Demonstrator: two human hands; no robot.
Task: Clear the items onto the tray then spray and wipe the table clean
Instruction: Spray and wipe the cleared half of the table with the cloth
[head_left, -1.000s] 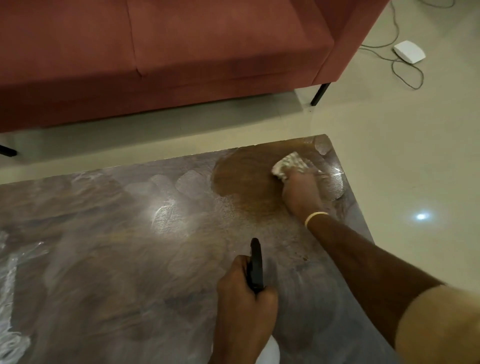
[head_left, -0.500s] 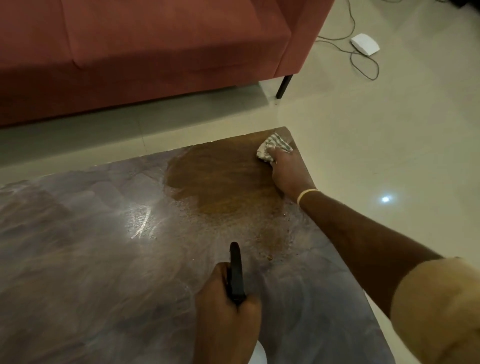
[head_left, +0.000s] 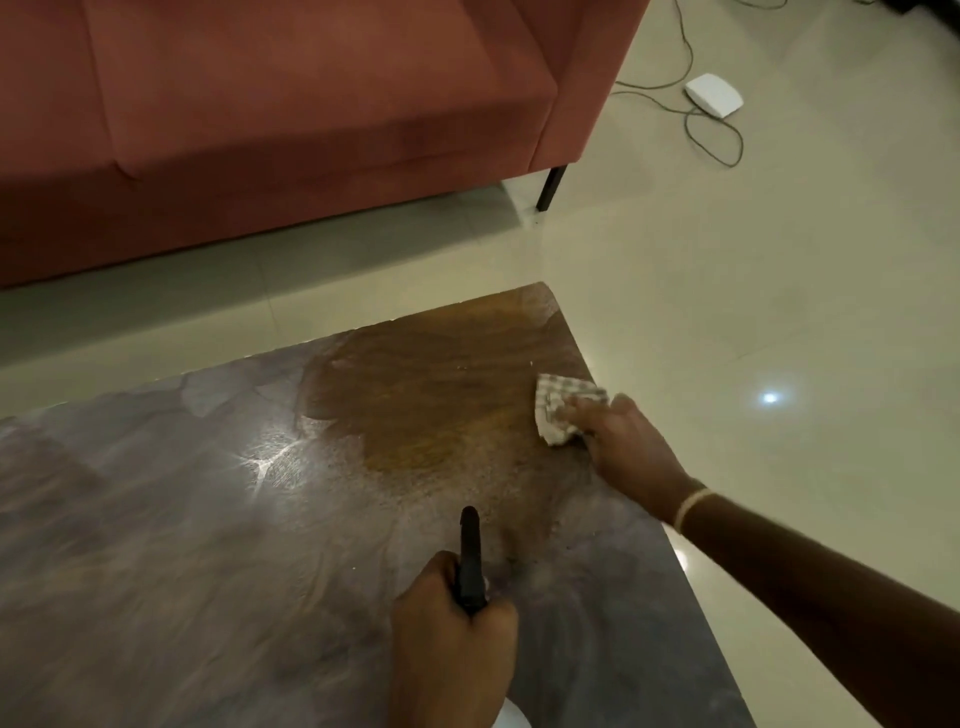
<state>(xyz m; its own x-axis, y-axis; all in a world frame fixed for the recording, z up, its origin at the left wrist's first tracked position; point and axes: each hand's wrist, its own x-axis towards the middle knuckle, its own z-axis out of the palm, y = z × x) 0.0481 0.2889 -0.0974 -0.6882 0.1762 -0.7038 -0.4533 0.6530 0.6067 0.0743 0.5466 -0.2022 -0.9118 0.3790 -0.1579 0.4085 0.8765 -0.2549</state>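
A dark wooden table (head_left: 208, 545) fills the lower left; its far right corner shows a browner wiped patch, the rest is hazy with spray film. My right hand (head_left: 626, 447) presses a checked cloth (head_left: 558, 410) onto the table close to its right edge, fingers over the cloth. My left hand (head_left: 452, 644) grips a spray bottle (head_left: 470, 561) with a black nozzle pointing away from me; its white body peeks out below my hand at the frame's bottom. No tray is in view.
A red sofa (head_left: 285, 114) stands beyond the table, with a black leg at its right end. On the pale tiled floor (head_left: 753, 312) to the right lie a white box (head_left: 714, 94) and a trailing cable (head_left: 717, 140).
My right hand has dragged the cloth from the table's far right corner back toward me along the right edge. The left hand stays gripping the spray bottle.
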